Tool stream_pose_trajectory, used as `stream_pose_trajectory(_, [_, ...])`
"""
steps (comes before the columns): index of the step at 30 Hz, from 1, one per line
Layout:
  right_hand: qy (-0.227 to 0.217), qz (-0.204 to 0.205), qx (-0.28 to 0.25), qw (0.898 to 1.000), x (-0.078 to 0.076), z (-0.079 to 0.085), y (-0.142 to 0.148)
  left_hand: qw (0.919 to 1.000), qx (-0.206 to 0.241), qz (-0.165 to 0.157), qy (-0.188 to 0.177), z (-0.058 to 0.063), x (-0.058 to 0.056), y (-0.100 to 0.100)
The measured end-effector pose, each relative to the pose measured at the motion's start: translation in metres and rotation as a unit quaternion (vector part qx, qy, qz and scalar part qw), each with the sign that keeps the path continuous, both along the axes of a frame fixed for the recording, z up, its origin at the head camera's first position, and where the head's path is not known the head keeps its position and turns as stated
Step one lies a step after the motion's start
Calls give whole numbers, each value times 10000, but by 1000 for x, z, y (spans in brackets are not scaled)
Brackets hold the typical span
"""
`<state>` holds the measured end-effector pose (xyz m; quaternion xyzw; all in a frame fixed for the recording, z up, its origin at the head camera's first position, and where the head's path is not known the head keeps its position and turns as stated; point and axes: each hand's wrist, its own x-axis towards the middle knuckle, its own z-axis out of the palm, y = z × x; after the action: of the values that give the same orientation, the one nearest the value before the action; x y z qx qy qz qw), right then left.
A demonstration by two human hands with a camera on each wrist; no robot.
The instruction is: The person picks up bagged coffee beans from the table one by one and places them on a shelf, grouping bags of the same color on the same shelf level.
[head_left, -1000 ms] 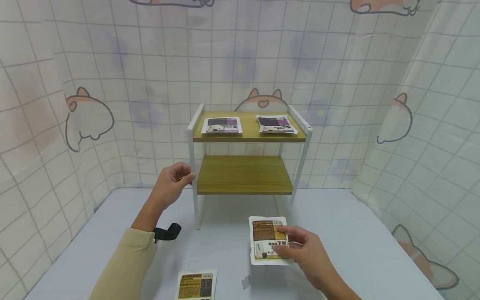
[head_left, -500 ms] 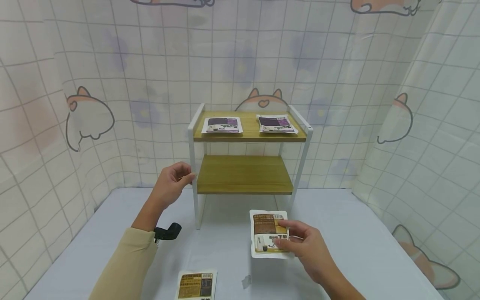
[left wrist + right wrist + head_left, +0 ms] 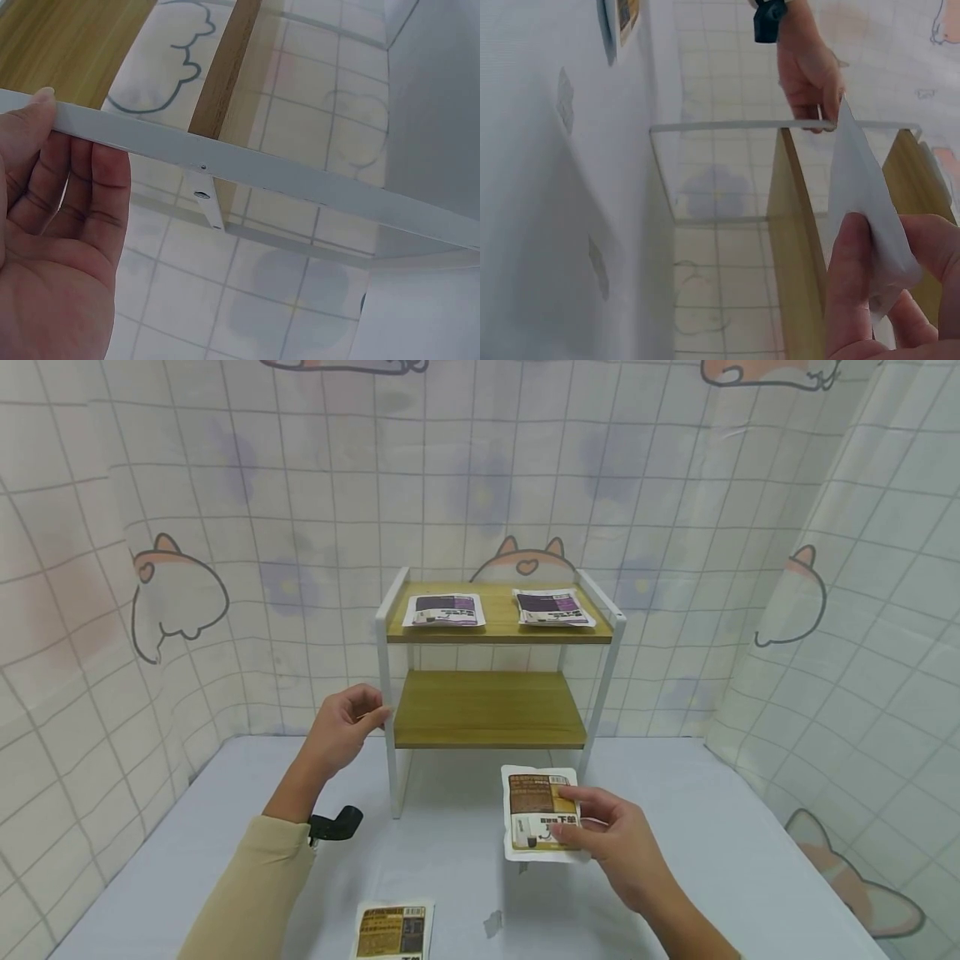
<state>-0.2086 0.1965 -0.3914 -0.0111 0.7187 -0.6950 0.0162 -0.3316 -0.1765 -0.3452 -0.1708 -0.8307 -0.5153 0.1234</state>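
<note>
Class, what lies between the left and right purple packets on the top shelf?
In the head view, only bare wood of the top shelf shows there.

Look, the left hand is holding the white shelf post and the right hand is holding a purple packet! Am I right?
Almost! The packet in the right hand is brown and yellow, not purple; the head view shows it. The left hand is holding the white shelf post.

The table (image 3: 697,843) carries a brown packet (image 3: 392,931) and a rack (image 3: 487,706) bearing purple packets (image 3: 553,607).
</note>
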Motion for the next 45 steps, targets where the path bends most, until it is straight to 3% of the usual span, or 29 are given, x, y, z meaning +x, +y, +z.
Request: stream_pose_trajectory(45, [241,-198,351,9989,-31,15,4,9999,-145,6,18,-3,-4,-2])
